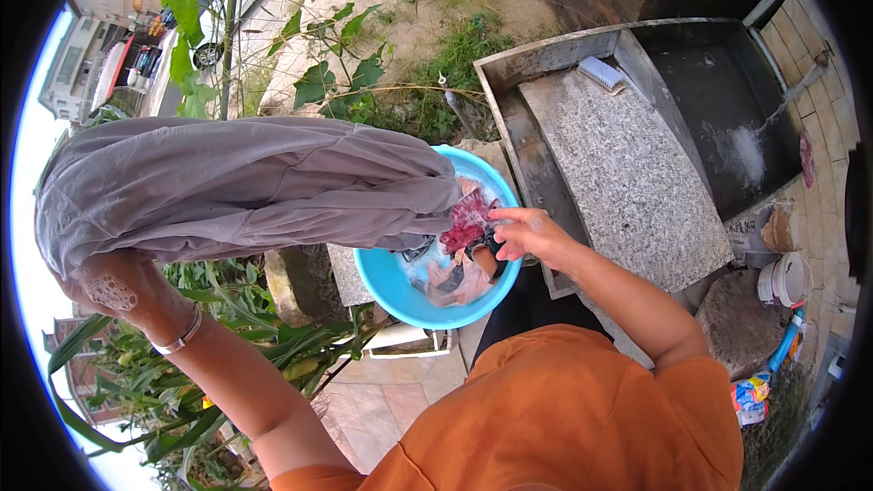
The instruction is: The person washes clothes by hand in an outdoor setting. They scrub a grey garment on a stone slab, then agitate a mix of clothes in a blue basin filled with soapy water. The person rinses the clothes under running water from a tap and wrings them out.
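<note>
My left hand point(109, 286), wet with suds, grips one end of a long grey garment point(259, 177) and holds it stretched out at the left. The garment's other end hangs down into a light blue plastic basin point(382, 300). Over the basin's right rim my right hand point(528, 232) reaches with its fingers apart, holding nothing. Close by its fingertips lies a dark red patterned cloth point(467, 221) among the suds. Pale pink fabric point(453, 283) and some dark cloth are also in the soapy water.
A concrete wash trough point(491, 82) with a granite slab point(620, 164) stands at the right, a scrub brush point(600, 73) on its far end. Water runs into the dark sink point(716, 109) beyond. A white bucket point(781, 279) and corn plants point(266, 341) are nearby.
</note>
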A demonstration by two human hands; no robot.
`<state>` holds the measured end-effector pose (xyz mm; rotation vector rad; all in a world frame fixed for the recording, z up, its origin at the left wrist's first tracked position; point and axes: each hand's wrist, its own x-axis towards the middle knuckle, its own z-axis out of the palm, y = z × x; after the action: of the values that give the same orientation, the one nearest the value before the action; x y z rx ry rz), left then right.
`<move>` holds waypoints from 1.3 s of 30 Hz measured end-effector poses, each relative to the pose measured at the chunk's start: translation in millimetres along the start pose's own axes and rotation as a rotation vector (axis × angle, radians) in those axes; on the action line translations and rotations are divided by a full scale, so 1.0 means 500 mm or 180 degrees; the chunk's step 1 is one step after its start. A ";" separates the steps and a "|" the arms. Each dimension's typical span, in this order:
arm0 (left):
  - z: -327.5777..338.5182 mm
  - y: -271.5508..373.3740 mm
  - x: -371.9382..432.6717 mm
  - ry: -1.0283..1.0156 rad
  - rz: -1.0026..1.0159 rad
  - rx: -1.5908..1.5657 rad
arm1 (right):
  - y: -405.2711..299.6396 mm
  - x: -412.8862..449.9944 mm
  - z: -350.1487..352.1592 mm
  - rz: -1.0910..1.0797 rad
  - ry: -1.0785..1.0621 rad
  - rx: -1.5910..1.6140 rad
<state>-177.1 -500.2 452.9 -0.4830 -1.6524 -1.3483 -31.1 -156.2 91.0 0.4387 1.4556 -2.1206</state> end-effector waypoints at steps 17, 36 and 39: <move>0.167 0.138 -0.286 0.0707 -0.1988 -0.0820 | 0.076 0.136 0.180 -0.0288 -0.0931 0.2947; 0.136 0.321 -0.710 -0.2140 -0.2024 -0.1784 | -0.192 -0.056 -0.318 -0.2787 0.0818 0.1951; 0.179 0.305 -0.841 -0.3373 -0.3016 -0.1417 | -0.114 -0.080 -0.441 -0.1955 0.1372 0.0212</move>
<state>114.5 -268.1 189.6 -0.8063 -2.6193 -2.4421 -38.5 74.5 74.5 0.5512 1.9572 -2.6754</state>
